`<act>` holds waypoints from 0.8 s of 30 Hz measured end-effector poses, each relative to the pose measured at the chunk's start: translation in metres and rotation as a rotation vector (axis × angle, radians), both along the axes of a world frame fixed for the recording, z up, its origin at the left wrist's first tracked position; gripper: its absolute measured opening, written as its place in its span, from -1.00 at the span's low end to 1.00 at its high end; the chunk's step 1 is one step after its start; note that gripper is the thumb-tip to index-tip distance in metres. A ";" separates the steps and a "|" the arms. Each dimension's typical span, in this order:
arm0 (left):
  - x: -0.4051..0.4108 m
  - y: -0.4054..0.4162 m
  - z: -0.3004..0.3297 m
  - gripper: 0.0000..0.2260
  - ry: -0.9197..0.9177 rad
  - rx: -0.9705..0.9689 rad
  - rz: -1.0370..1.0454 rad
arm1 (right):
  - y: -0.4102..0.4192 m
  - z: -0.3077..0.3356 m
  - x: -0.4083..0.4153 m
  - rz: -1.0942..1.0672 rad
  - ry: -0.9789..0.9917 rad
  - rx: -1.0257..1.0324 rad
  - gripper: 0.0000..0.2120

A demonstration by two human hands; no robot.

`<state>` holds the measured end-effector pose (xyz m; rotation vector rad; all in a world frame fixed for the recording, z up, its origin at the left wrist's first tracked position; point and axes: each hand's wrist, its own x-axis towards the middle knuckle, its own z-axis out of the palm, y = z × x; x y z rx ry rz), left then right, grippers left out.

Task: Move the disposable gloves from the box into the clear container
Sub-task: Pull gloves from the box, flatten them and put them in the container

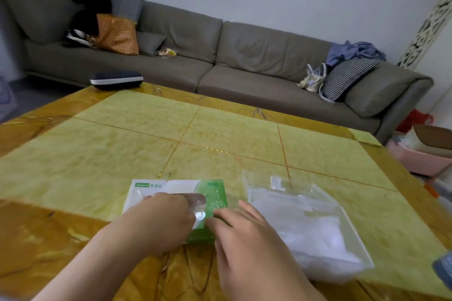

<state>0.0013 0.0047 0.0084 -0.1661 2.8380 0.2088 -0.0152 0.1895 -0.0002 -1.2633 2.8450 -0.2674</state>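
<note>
With the left hand (161, 222) closed on the box (176, 193) opening and right hand (242, 234) fingers loosely open beside it, pinch the thin, limp, slippery gloves (199, 203) at the slot.

Box (176, 199) lies flat on worktop (244, 139), near its front edge. Clear container (308, 222) just right of box, also on worktop, thin film gloves (315, 230) inside it. Left hand (163, 220) rests on top of box; right hand (244, 234) at box's right end, between box and container. Case (117, 79) at worktop's far left corner, well apart. Sofa (220, 56) behind worktop, along wall; cushions and bags on its seat.
</note>
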 end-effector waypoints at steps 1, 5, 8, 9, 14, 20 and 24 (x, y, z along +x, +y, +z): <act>0.000 0.000 0.000 -0.79 0.035 0.024 0.043 | 0.000 0.001 0.001 0.003 0.003 -0.005 -0.57; 0.001 0.001 -0.003 -0.68 0.102 0.029 0.035 | 0.001 0.000 0.005 -0.026 0.013 -0.009 -0.55; 0.002 0.003 -0.003 -0.78 0.036 -0.004 -0.061 | -0.001 0.000 0.004 -0.017 -0.005 0.019 -0.51; 0.001 0.005 -0.003 -0.81 -0.012 -0.003 -0.061 | -0.001 -0.001 0.004 -0.014 -0.011 0.030 -0.50; -0.001 0.010 -0.002 -0.79 0.014 -0.018 -0.073 | -0.002 0.003 0.006 -0.026 -0.031 0.027 -0.48; 0.002 -0.006 0.002 -0.82 0.412 0.227 0.241 | 0.001 0.008 0.008 -0.032 -0.008 -0.013 -0.58; 0.006 -0.013 0.020 -0.88 0.583 0.401 0.270 | 0.001 0.006 0.007 -0.019 -0.002 0.003 -0.62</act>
